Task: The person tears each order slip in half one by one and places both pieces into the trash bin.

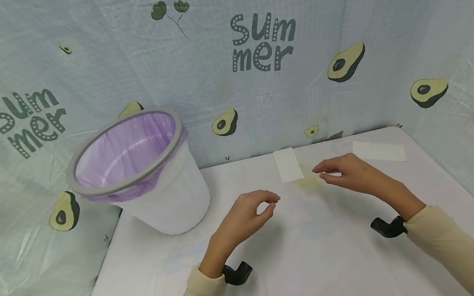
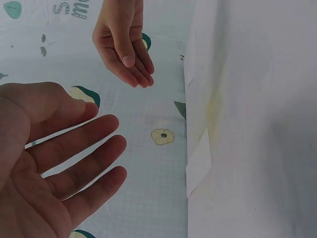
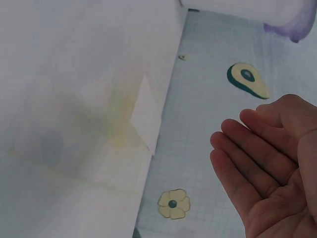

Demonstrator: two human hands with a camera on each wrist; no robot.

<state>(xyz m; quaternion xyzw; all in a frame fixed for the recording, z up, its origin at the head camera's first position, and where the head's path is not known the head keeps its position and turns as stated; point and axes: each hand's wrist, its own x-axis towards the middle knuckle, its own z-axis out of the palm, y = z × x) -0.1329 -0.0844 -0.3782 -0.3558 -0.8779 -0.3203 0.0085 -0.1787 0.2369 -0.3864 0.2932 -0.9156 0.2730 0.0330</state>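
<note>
A white strip [image 1: 288,165] lies at the far edge of the table [image 1: 334,270], just left of the right hand [image 1: 349,174], whose slightly bent fingers hold nothing. The left hand [image 1: 250,214], nearer and farther left, hovers empty too, fingers loosely curved. Relaxed fingers and a light touch would likely suit the strip, which looks thin; picking at its edge could crease it.

Only the wrist views show the palms: bare, the left fingers spread apart, the right ones close together. The head view alone shows the whole bin [image 1: 177,190] at left, its purple liner [image 1: 128,147], and the second strip [image 1: 379,151] at far right.
</note>
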